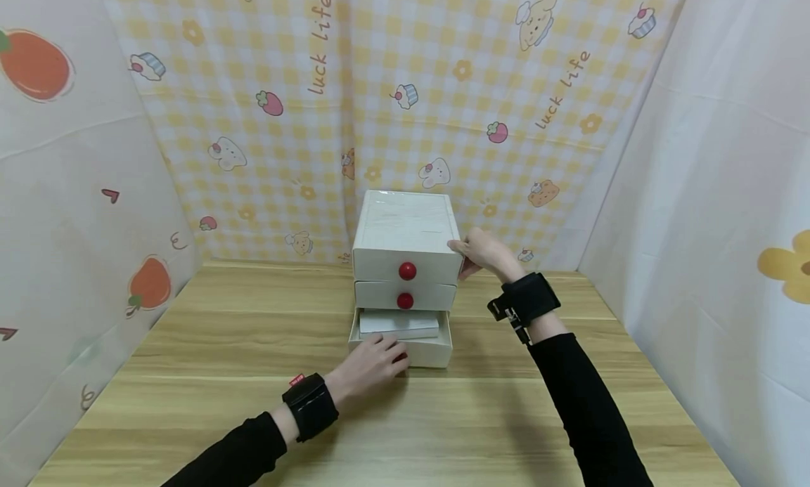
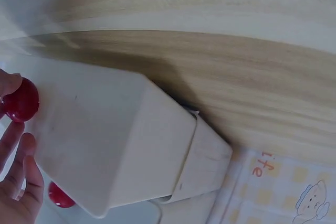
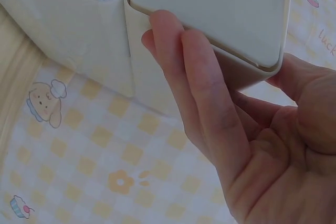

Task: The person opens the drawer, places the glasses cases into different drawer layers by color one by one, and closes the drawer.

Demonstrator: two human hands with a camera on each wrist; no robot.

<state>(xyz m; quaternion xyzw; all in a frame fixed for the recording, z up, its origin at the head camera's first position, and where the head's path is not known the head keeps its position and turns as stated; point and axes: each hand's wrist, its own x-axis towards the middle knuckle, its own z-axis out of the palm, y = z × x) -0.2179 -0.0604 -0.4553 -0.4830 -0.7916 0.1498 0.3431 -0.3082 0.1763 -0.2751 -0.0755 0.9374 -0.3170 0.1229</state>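
Observation:
A small white three-drawer cabinet stands on the table, its bottom drawer pulled partway out. A flat white block-like thing, of unclear kind, lies inside that drawer. My left hand is at the drawer's front. In the left wrist view its thumb and fingers pinch the red round knob. At the cabinet's upper right edge, my right hand rests with its thumb near the top. Its fairly straight fingers lie along the side in the right wrist view.
The upper drawer and middle drawer are closed, each with a red knob. Behind the cabinet hangs a yellow checked curtain. White printed cloths flank the wooden table on both sides.

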